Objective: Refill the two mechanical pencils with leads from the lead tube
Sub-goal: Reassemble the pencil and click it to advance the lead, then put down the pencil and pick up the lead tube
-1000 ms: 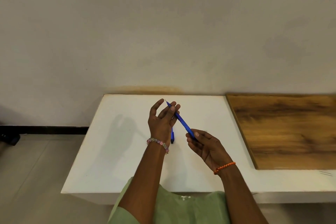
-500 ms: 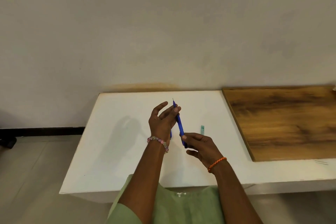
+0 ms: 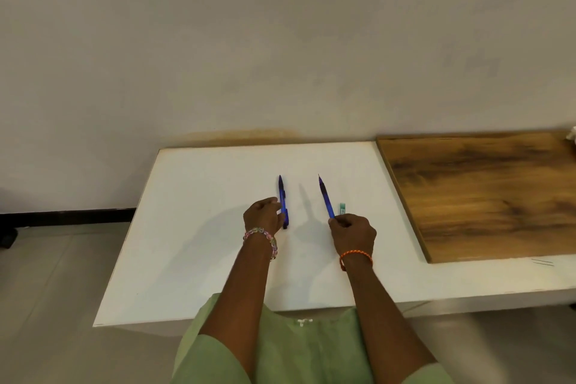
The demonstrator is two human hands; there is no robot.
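On the white counter I see two blue mechanical pencils, tips pointing away toward the wall. Left hand has its fingers curled against the left pencil; that pencil looks flat on the surface, but fingertips are hidden behind the knuckles so I can't tell if it's a real pinch or just contact. Right hand pinches the rear end of the right pencil, grip closed on it; the pencil's back end is buried in the fingers and I can't tell whether the tip rests on the counter or is lifted. Lead tube, small and green, lies just beside the right pencil's lower part, its near end partly covered by the right hand. Too small to read whether it's capped. Wooden board sits on the counter's right side, cut off by the frame edge. A white object at the far right edge is mostly cropped.
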